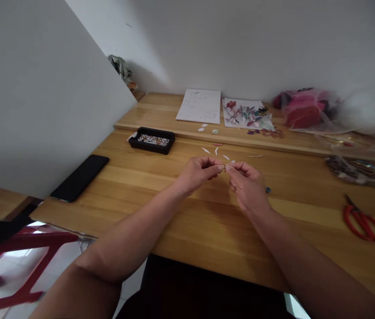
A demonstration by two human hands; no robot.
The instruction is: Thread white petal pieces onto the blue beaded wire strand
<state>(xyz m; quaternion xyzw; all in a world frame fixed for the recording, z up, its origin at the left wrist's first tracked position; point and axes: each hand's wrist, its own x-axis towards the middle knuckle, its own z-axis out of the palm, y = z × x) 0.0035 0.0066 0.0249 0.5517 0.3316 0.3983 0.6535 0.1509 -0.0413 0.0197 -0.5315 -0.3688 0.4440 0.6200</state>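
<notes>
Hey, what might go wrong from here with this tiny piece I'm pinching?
The tiny piece, pinched between your left hand and right hand, might slip. Loose white slivers just beyond could get brushed aside. The open black tray of small beads could spill if knocked.

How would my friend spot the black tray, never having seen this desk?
On the wooden desk, look between the phone and left hand, farther back. The black tray is the boxy one holding small beadlike bits; the phone is flat.
</notes>
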